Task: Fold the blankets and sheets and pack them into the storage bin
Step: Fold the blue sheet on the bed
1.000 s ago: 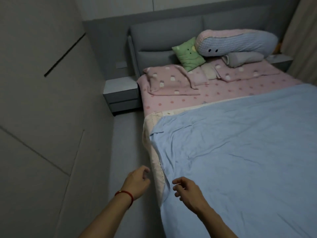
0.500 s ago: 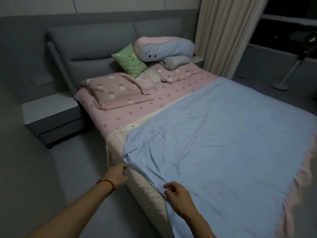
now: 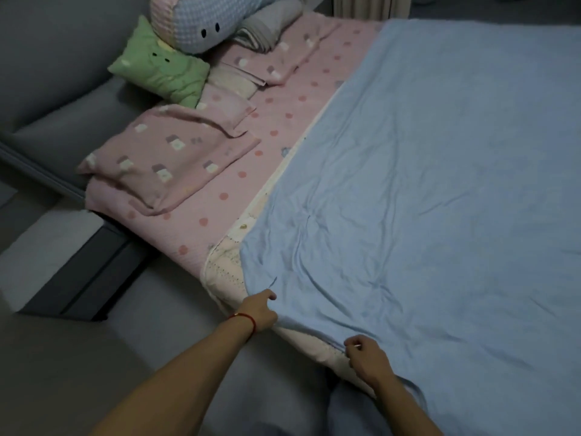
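Observation:
A large light blue sheet [image 3: 424,171] lies spread flat over most of the bed. Under it a cream patterned blanket [image 3: 226,265] shows along the near edge, and a pink dotted sheet [image 3: 239,171] covers the mattress toward the headboard. My left hand [image 3: 259,309], with a red cord at the wrist, pinches the blue sheet's near edge close to its corner. My right hand [image 3: 364,354] pinches the same edge further right, fingers curled on the fabric. No storage bin is in view.
Pink patterned pillows [image 3: 163,158], a green cushion [image 3: 160,70], a blue and pink plush bolster [image 3: 204,20] and a folded grey blanket [image 3: 267,26] lie by the grey headboard [image 3: 47,58]. A grey nightstand [image 3: 63,262] stands left of the bed, with floor beside it.
The view has swung down and closer to the bed. Both hands moved from hovering near the side of the bed onto the blue sheet's edge and now pinch it.

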The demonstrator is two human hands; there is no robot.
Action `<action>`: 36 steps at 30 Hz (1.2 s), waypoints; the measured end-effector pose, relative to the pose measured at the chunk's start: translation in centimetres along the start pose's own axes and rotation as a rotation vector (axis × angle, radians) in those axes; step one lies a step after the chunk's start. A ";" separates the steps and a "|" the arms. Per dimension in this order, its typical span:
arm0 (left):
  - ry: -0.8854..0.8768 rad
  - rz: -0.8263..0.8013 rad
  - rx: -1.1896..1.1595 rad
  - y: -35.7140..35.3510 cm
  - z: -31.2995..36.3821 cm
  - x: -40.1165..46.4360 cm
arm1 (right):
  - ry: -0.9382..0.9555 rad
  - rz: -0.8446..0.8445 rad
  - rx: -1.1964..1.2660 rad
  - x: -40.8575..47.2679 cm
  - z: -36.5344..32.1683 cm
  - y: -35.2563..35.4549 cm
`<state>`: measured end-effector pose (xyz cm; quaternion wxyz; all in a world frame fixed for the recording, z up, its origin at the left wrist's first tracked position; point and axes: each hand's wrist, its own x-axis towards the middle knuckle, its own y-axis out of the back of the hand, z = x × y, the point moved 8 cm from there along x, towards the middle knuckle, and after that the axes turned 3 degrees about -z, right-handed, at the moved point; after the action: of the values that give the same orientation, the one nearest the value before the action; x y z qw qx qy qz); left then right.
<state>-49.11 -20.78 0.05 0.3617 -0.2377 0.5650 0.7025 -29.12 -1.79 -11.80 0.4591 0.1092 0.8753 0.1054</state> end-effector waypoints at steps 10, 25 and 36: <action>-0.209 -0.168 0.540 2.1 -6.5 18.8 | -0.206 0.070 0.371 6.5 -2.6 -11.2; -0.652 -0.236 0.981 15.2 -14.2 19.4 | -0.466 0.416 1.229 5.3 -10.3 -23.6; -0.557 -0.176 1.064 16.5 -17.6 20.1 | -0.616 0.723 1.603 4.9 -5.4 -24.4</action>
<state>-75.81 -34.62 -8.96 0.6217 0.1227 0.7011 0.3269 -38.64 -24.08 -19.60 0.3978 0.6828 0.4390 -0.4276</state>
